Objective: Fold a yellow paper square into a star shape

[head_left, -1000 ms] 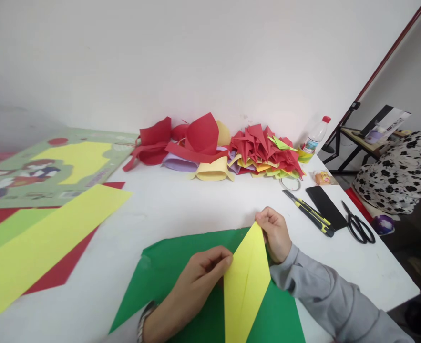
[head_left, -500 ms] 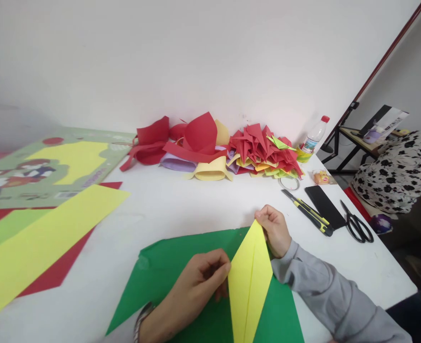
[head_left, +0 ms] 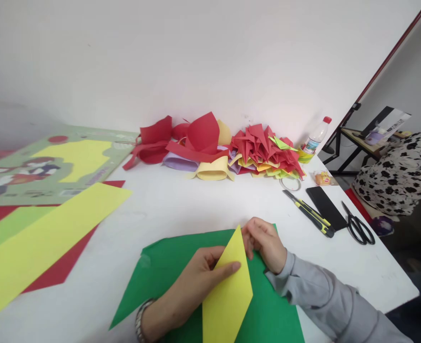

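In the head view, expect light, crisp, easily creased handling from the plain-faced, yellow, kite-shaped paper (head_left: 228, 297), best pinched by its edges, held over the green paper sheet (head_left: 163, 264) in the left hand's (head_left: 196, 278) fingers, with the right hand's (head_left: 266, 244) fingers curled by the pointed top, impossible to tell if gripping.

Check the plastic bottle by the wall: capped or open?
Capped: the red cap sits on the neck of the plastic bottle. How tight it is, I cannot tell.
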A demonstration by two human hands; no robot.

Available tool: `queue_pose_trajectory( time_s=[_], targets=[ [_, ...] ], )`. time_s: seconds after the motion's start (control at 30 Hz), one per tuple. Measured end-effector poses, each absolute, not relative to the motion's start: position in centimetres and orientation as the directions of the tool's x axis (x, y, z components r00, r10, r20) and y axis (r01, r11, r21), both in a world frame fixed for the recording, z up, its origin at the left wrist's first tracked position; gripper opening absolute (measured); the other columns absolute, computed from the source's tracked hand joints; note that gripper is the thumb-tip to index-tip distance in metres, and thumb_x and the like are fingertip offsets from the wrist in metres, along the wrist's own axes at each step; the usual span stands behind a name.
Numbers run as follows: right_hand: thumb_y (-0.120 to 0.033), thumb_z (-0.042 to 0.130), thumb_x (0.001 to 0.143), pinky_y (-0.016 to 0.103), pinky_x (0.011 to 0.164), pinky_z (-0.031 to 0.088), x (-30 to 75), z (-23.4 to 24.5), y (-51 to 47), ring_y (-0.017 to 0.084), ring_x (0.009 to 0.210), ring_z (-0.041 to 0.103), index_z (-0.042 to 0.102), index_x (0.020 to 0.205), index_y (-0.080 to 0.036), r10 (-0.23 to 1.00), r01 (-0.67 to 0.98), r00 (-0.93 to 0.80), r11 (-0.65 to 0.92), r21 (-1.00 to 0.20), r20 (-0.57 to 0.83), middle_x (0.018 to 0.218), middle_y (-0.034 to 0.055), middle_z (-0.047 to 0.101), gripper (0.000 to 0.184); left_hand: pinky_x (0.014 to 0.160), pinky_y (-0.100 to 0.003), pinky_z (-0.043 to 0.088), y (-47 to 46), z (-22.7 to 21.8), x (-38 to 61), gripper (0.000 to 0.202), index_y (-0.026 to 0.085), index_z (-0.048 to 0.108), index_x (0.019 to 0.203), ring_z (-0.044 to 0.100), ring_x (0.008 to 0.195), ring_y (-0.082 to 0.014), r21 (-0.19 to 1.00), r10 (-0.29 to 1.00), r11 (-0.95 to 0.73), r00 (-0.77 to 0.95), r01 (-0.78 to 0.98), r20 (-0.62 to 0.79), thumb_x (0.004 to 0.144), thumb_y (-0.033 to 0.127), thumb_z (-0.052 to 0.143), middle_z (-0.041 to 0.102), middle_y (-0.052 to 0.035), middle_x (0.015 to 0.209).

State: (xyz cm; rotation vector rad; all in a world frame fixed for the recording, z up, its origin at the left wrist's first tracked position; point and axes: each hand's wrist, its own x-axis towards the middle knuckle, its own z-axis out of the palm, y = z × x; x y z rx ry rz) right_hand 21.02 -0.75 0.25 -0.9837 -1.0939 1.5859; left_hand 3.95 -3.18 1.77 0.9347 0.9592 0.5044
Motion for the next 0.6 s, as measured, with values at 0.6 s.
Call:
queue_pose_trajectory(
  time_s=[0.6],
  targets=[
    [-0.068,0.069,0.069,0.018,0.035,0.023,20.5,0.9,-0.9,0.005,0.031,0.036,0.049,0.065,-0.021,0.959,-0.131,-0.267,-0.133,-0.982,-0.094,0.039,-0.0098,0.048,0.051,0.050,-0.024,0.039,-3.0,-0.4,4.1,0.057,0.018,0.067,0.077,0.050,0.055,-0.0149,0.893,0.726,0.432,0.539,0.125,-0.426,0.058,0.071,0.072,0.055,0.0006,0.060]
  ],
)
